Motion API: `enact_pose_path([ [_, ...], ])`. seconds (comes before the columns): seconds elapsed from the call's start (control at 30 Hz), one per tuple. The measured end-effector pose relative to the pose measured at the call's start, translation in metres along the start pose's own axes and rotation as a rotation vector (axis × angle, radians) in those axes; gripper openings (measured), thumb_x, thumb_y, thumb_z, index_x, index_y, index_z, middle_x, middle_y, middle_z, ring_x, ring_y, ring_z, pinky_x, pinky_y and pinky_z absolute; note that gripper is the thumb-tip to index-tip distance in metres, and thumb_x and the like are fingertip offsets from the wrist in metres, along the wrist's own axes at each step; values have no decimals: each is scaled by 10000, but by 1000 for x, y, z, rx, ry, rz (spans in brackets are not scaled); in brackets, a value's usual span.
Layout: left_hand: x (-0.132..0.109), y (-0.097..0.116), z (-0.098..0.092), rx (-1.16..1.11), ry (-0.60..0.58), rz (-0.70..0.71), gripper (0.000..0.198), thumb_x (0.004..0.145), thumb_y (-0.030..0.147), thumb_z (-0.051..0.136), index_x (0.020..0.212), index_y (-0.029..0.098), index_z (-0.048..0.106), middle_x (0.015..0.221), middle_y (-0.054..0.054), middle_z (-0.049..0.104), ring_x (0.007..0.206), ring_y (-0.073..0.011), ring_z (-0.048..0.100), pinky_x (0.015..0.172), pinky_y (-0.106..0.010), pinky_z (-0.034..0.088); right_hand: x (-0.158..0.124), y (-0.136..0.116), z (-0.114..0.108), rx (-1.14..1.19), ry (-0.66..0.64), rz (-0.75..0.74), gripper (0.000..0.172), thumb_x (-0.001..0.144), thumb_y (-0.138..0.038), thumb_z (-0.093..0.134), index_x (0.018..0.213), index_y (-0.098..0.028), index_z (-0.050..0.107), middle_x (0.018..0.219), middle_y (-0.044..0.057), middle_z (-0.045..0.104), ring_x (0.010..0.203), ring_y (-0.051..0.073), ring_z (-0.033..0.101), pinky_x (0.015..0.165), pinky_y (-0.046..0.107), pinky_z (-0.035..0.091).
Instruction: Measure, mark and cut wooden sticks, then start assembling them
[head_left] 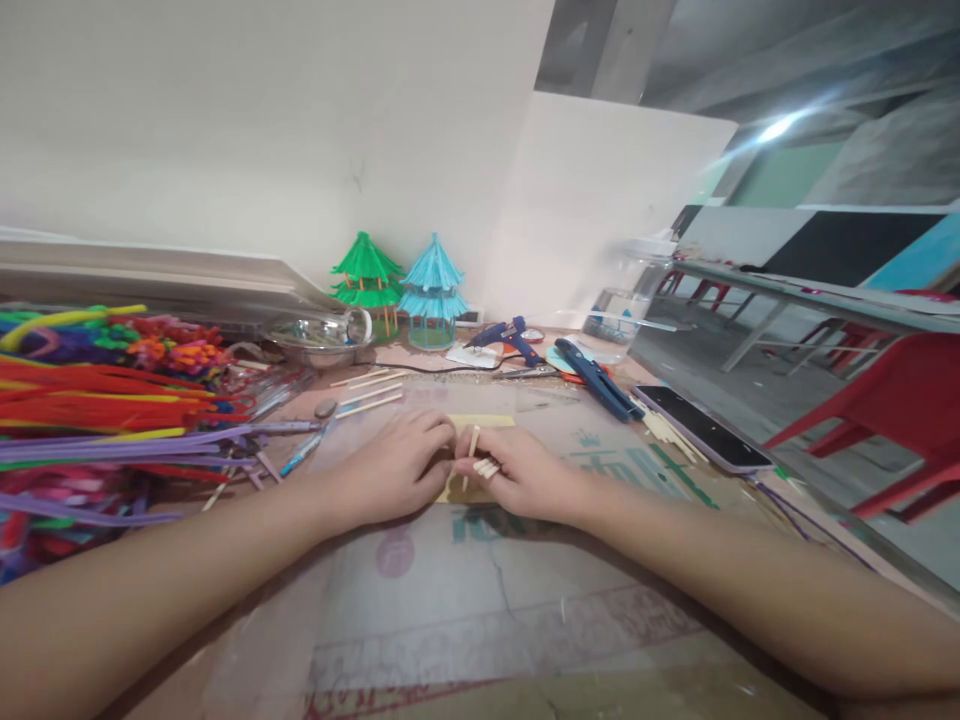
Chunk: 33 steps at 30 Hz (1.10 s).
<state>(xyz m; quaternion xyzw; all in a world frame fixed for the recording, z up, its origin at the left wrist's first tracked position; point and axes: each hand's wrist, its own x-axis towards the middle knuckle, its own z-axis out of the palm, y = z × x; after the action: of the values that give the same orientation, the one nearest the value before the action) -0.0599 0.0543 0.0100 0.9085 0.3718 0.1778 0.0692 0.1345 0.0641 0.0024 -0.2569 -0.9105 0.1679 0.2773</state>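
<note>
My right hand [529, 470] is closed around several short wooden sticks [487, 467]. One thin stick [473, 443] stands nearly upright at its fingertips. Close beside it, almost touching, is my left hand [409, 463], its fingers bent and pressed down by the thumb; what they hold, if anything, is hidden. Under both hands lies a small yellow sheet [495, 421], partly covered by them. It rests on a clear printed plastic cover [465, 600] spread over the table.
Colourful pipe cleaners [97, 400] pile up at left. Behind stand green [365, 280] and blue [433, 290] pagoda-like models, a glue gun [506, 335] and a clear bowl [315, 335]. A dark blue cutting tool [596, 380] and a phone [701, 428] lie at right, near loose sticks [667, 430].
</note>
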Motion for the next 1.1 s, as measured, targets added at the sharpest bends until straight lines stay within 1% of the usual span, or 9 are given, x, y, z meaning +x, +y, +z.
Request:
enact_pose_path([
  [0.17,-1,1,-1,5,-7,2,150,902,235,397,843,188,526,925,-63,575,900,-216,530,815,-375,432,1,0,1,-2,25,-11,123,895,-210,458,781,-201,504,729,39,633,645,168,569,617,252,408],
  [0.27,-2,1,-2,4,-12,8,139,893,237,409,823,189,518,948,-72,584,917,-219,536,820,-375,441,2,-3,1,15,-15,-55,115,899,-198,457,795,-200,507,743,35,628,650,162,563,621,247,406],
  [0.37,-1,0,-2,11,-10,8,147,903,249,399,858,199,530,969,-68,585,935,-216,536,833,-377,442,4,-3,-2,-18,-78,-54,138,913,-205,445,782,-208,486,704,16,598,615,152,528,599,242,388],
  [0.43,-1,0,-1,19,-10,6,162,910,256,389,870,201,536,960,-63,581,922,-211,535,825,-372,441,4,1,-5,-43,-93,-47,144,914,-207,437,774,-210,472,702,15,590,620,154,521,601,246,384],
  [0.57,1,-1,2,28,-4,7,175,909,242,375,862,194,537,934,-57,572,899,-203,530,812,-362,436,2,5,-6,-29,-64,-42,155,916,-221,418,765,-211,456,682,9,574,604,149,507,592,248,379],
  [0.73,-1,2,-1,38,-12,4,152,898,240,406,863,194,545,937,-51,581,895,-200,529,804,-354,430,-2,2,-1,125,-34,-44,207,949,-307,425,777,-207,480,710,9,593,617,134,533,604,232,414],
  [0.8,-1,3,-3,50,-12,-6,158,900,261,414,854,194,549,926,-51,580,879,-203,523,791,-358,425,-2,2,0,147,-30,-58,207,948,-313,429,781,-206,488,708,8,592,617,132,533,611,232,417],
  [0.97,-1,6,-5,73,-4,-25,205,917,318,414,855,192,562,903,-51,578,851,-204,513,779,-362,421,-2,5,0,76,-11,-73,184,938,-271,420,773,-213,477,693,9,590,609,142,525,620,242,406],
  [1.1,-1,5,-4,69,-1,-29,245,929,348,400,888,196,588,938,-59,593,880,-210,528,787,-369,426,-2,4,-1,43,-5,-71,158,924,-221,422,777,-215,477,712,19,607,627,155,545,639,252,416],
])
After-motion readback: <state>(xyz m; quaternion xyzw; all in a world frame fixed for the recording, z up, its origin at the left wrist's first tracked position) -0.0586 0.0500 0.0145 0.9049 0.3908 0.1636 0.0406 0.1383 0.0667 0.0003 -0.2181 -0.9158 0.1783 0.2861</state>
